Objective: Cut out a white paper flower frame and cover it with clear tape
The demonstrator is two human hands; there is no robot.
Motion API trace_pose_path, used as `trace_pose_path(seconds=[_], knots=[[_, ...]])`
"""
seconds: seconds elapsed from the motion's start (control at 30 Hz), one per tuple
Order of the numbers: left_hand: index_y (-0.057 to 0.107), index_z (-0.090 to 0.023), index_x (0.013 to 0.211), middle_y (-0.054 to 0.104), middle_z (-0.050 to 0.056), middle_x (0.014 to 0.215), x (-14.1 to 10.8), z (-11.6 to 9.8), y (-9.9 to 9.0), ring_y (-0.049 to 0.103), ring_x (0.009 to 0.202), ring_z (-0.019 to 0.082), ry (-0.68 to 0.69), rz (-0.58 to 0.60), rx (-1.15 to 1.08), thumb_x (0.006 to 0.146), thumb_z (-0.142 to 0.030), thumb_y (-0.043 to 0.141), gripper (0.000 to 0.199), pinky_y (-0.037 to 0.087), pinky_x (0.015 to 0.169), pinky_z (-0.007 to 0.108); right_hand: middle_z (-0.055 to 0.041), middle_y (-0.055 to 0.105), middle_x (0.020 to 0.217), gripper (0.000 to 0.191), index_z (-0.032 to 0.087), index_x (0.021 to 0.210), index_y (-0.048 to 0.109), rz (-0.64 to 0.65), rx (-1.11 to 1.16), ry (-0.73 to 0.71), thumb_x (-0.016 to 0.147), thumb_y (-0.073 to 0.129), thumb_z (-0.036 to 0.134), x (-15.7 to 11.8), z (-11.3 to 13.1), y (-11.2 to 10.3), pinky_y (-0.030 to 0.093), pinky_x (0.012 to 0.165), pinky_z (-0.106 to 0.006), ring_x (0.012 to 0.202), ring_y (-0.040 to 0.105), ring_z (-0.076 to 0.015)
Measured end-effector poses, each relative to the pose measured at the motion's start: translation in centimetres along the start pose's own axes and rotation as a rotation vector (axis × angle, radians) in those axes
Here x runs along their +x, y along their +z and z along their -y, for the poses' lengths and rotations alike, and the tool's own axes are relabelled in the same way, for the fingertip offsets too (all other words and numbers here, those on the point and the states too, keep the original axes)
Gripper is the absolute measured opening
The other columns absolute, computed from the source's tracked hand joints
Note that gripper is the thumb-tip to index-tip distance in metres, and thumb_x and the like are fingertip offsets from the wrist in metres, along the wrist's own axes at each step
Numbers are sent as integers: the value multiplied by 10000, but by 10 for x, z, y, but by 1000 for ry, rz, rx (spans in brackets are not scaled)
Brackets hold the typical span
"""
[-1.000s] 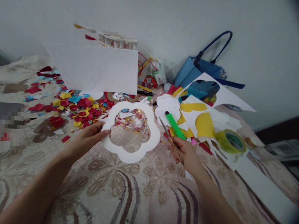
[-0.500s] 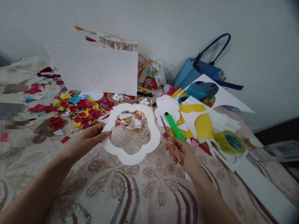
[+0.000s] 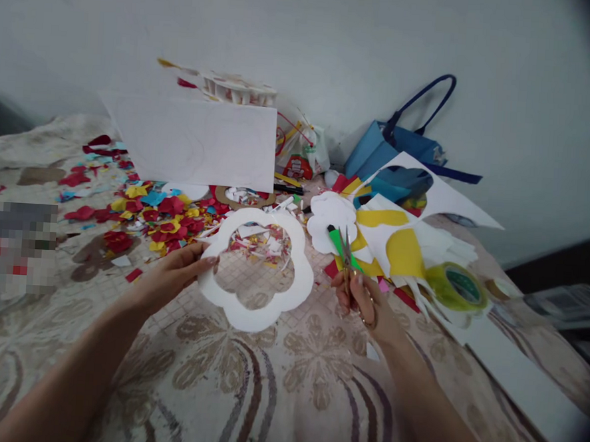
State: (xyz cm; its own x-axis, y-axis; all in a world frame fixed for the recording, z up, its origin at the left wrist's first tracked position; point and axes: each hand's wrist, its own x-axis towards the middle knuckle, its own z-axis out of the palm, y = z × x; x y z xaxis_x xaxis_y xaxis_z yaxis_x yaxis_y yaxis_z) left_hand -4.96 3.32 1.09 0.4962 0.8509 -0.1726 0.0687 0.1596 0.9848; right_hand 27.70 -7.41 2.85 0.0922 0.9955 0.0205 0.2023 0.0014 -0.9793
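My left hand (image 3: 184, 274) pinches the left edge of a white paper ring (image 3: 298, 284) with a scalloped, flower-like outline, held up over the table. Through its open middle, paper scraps show behind. To the right, my right hand (image 3: 364, 305) is closed around the handles of a pair of scissors (image 3: 346, 254). Their blades point up and are slightly apart, away from the ring. Just behind the blades lies a green marker (image 3: 335, 235) with a dark end, beside a white scalloped paper cutout (image 3: 328, 216).
Red, yellow and blue paper scraps (image 3: 170, 220) spread across the left. A white sheet (image 3: 204, 142) stands behind them. At the right are a blue bag (image 3: 367, 149), yellow pieces (image 3: 405, 253), a roll of tape (image 3: 455, 286) and a long white strip (image 3: 519, 388). Patterned cloth (image 3: 308, 408) covers the table.
The scissors have turned from pointing up-left to nearly upright, and their blades have parted a little. The white ring has shifted slightly left and down. The whole view has moved a little.
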Motion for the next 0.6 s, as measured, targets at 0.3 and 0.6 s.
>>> trace_pose_path(seconds=[0.3, 0.6], knots=[[650, -295, 896, 613, -27, 772, -1, -3, 0, 506, 628, 109, -19, -24, -6, 745, -480, 695, 243, 399, 568, 231, 46, 403, 516, 484, 204, 760, 504, -4, -67, 15, 823, 422, 677, 8, 0, -10, 335, 439, -247, 456, 388, -102], [609, -203, 1022, 650, 11, 909, -3, -5, 11, 592, 769, 151, -17, 19, 46, 776, -434, 667, 343, 478, 664, 251, 43, 394, 588, 348, 219, 713, 435, 63, -512, -80, 867, 449, 531, 2, 2, -1, 291, 489, -247, 539, 381, -120]])
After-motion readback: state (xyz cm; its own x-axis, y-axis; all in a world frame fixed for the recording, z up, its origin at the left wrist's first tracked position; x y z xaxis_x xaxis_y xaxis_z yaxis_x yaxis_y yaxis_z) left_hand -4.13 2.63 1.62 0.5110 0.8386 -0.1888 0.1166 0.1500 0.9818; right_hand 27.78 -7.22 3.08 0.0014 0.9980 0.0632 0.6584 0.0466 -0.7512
